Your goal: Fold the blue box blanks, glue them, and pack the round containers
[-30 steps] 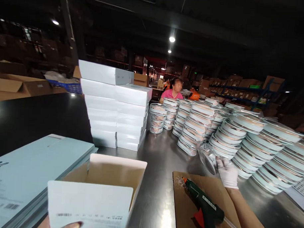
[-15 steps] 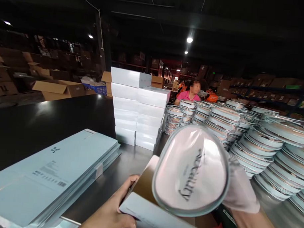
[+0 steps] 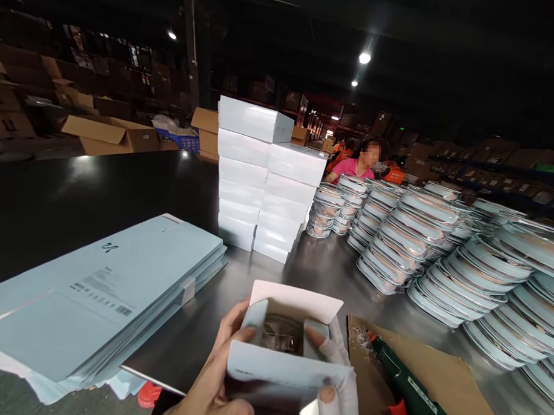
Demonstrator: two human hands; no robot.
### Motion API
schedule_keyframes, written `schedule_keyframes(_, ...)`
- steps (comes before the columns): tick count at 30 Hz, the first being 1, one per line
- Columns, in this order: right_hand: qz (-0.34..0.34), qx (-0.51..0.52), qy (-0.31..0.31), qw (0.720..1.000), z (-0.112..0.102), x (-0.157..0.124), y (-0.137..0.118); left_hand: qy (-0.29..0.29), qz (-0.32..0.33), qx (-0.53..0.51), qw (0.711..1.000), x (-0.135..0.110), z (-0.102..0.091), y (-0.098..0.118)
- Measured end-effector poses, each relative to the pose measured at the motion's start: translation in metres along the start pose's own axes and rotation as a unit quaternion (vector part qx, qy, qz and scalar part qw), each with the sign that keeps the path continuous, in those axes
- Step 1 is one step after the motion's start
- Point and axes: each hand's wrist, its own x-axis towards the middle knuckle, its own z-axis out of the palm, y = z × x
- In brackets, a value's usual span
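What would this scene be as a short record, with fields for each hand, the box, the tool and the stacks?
Left hand: bare, gripping the left side of the box
Right hand: gloved, fingertips bare, holding its right side
Box: open, a shiny item partly visible inside
Glue gun: on cardboard, right of the box
Flat cartons: stacked at left
White boxes: stacked beyond the box
Rounded cases: several stacks at right
Person: pink top, beyond the stacks
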Motion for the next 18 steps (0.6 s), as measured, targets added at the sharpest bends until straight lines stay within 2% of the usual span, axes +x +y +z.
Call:
schedule_keyframes(2, 0.028, 0.000, 0.020, 0.999, 0.011, -0.003, 0.002, 0.036, 0.018, 0.025, 0.999, 0.002, 0.009, 0.007)
schedule_keyframes(5, 0.083, -0.064, 0.076, 0.991, 0.018, -0.008, 0.003, 0.152, -0.008, 0.031, 0.988, 0.008, 0.022, 0.021)
schedule_keyframes(6, 0.094, -0.094, 0.090, 0.987, 0.018, -0.010, 0.004, 0.172, -0.013, 0.027, 0.985, 0.010, 0.023, 0.024)
schedule_keyframes(7, 0.092, -0.136, 0.093, 0.982, 0.014, -0.013, 0.005, 0.174, -0.024, 0.032, 0.984, 0.012, 0.023, 0.028)
schedule_keyframes(9, 0.061, -0.237, 0.069, 0.967, -0.001, -0.016, 0.009, 0.122, -0.077, 0.073, 0.987, 0.015, 0.015, 0.032)
schedule_keyframes(11, 0.023, -0.321, 0.040, 0.946, -0.031, -0.017, 0.011, 0.036, -0.133, 0.139, 0.981, 0.017, -0.001, 0.031)
schedule_keyframes(13, 0.021, -0.377, 0.054, 0.924, -0.075, -0.017, 0.011, -0.044, -0.138, 0.177, 0.973, 0.017, -0.019, 0.026)
schedule_keyframes(14, 0.052, -0.414, 0.078, 0.905, -0.099, -0.017, 0.008, -0.073, -0.132, 0.188, 0.970, 0.017, -0.027, 0.021)
schedule_keyframes(16, 0.158, -0.518, 0.129, 0.831, -0.146, -0.021, 0.001, -0.103, -0.129, 0.203, 0.965, 0.015, -0.039, 0.012)
schedule_keyframes(18, 0.261, -0.561, 0.149, 0.772, -0.182, -0.028, -0.004, -0.104, -0.135, 0.209, 0.963, 0.012, -0.044, 0.005)
